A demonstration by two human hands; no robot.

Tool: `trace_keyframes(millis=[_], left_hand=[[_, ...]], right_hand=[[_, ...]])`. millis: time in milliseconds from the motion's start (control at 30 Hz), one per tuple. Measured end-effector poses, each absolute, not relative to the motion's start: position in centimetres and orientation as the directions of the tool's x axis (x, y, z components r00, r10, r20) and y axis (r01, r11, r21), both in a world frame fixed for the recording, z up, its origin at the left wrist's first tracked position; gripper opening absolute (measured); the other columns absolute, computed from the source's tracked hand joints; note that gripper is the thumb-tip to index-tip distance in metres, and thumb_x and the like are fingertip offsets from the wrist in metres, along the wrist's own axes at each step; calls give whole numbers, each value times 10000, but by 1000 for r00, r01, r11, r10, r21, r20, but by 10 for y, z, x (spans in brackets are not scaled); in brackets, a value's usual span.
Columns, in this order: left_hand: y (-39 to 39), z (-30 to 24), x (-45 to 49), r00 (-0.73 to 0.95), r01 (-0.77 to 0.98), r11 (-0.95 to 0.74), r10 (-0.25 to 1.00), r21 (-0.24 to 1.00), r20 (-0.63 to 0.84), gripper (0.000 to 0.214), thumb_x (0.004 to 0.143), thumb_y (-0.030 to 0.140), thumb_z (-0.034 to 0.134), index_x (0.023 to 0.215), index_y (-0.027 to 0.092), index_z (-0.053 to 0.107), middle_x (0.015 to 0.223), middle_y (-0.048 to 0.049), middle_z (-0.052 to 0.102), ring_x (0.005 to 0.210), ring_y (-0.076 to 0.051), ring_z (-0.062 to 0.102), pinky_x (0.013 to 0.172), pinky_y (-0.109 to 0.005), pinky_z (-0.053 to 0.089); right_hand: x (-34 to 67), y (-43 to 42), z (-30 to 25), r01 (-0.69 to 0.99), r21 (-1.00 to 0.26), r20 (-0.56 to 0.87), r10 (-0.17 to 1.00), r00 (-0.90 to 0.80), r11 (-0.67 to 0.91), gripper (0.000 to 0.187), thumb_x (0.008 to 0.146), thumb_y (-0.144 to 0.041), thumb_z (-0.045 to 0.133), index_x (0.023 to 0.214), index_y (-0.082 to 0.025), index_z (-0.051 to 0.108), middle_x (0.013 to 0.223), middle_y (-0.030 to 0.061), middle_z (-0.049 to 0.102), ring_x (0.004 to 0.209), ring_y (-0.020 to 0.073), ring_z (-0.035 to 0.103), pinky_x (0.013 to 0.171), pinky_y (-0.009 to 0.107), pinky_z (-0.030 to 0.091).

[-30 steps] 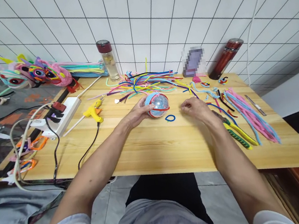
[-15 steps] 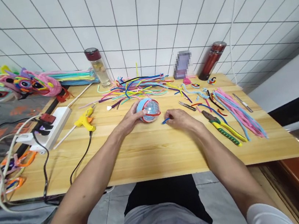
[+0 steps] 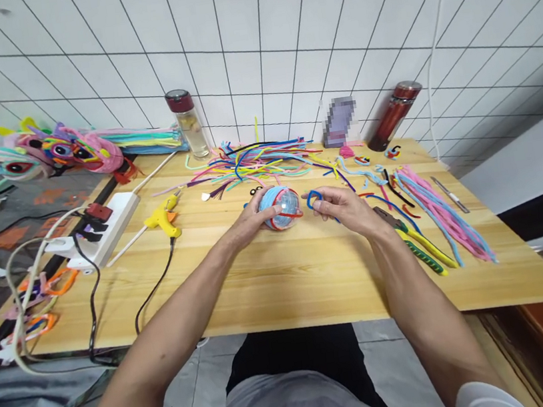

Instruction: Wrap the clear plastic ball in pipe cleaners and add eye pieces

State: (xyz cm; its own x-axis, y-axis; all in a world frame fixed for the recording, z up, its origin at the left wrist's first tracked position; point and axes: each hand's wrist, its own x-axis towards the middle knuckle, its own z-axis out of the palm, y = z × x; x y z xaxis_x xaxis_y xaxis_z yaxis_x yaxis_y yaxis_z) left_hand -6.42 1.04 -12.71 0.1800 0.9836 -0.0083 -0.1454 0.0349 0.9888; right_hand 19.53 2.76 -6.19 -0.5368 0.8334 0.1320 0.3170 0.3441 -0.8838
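My left hand (image 3: 252,221) is closed around the left side of a clear ball (image 3: 287,202) partly wrapped in light blue and red pipe cleaners, its thumb lying across the front. Just right of the ball, my right hand (image 3: 337,206) pinches a dark blue pipe cleaner (image 3: 311,196) bent into a small loop. A gap separates the loop from the ball. Small black curled pieces (image 3: 255,191) lie behind my left hand. Green-and-yellow pliers (image 3: 425,256) rest to the right of my right wrist.
Loose coloured pipe cleaners (image 3: 265,160) are heaped behind the ball. To the left lie a yellow glue gun (image 3: 165,220) and a white power strip (image 3: 104,232) with cords. A glass bottle (image 3: 193,130), a red flask (image 3: 395,115) and a pink-and-blue bundle (image 3: 448,216) stand or lie farther out.
My right hand has lifted and turned, bringing the blue pipe cleaner up into view as a loop. My left hand keeps its hold on the ball. The whole view has shifted slightly.
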Motion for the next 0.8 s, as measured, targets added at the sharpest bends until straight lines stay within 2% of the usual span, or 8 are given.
trace_keyframes(millis=[100, 200, 333, 467, 600, 800], left_hand=[[10, -127, -65, 191, -79, -16, 981, 997, 31, 781, 777, 479, 817, 1477, 261, 545, 1369, -66, 642, 1275, -291, 586, 1083, -388, 484], [9, -123, -65, 200, -29, -41, 979, 999, 46, 825, 784, 507, 799, 1512, 248, 509, 1397, -69, 631, 1299, -299, 574, 1124, -402, 457], [4, -115, -62, 202, 20, -53, 978, 998, 48, 837, 798, 535, 774, 1526, 237, 488, 1431, -84, 612, 1309, -303, 575, 1125, -404, 468], [0, -111, -58, 220, 89, -69, 974, 994, 48, 821, 817, 560, 758, 1515, 216, 493, 1421, -114, 601, 1265, -316, 597, 1065, -431, 519], [0, -112, -58, 226, 127, -106, 971, 986, 75, 771, 839, 551, 742, 1491, 205, 516, 1406, -116, 608, 1269, -313, 598, 1083, -445, 514], [1, -112, -59, 168, 198, -128, 981, 972, 95, 741, 863, 551, 703, 1491, 198, 530, 1425, -108, 627, 1297, -322, 603, 1137, -475, 490]], right_hand=[[194, 22, -54, 304, -890, 127, 825, -550, 339, 346, 935, -464, 590, 1033, -188, 774, 714, 1, 623, 625, 135, 544, 579, 277, 423], [199, 22, -47, 318, -901, 105, 860, -500, 295, 319, 902, -425, 608, 1005, -171, 771, 729, 10, 647, 609, 126, 550, 568, 271, 437], [204, 27, -47, 345, -916, 65, 927, -370, 203, 362, 793, -357, 694, 1118, -200, 666, 597, -71, 589, 488, 115, 525, 479, 241, 401], [200, 31, -58, 331, -930, 51, 948, -314, 160, 277, 763, -375, 706, 969, -222, 603, 519, -85, 577, 402, 101, 477, 412, 219, 327], [196, 34, -75, 343, -933, 8, 956, -294, 113, 280, 766, -443, 687, 897, -198, 653, 503, -58, 579, 395, 91, 431, 414, 227, 293], [213, 42, -92, 376, -926, -111, 932, -345, 29, 315, 715, -404, 694, 920, -167, 724, 613, -41, 608, 459, 76, 446, 449, 226, 276]])
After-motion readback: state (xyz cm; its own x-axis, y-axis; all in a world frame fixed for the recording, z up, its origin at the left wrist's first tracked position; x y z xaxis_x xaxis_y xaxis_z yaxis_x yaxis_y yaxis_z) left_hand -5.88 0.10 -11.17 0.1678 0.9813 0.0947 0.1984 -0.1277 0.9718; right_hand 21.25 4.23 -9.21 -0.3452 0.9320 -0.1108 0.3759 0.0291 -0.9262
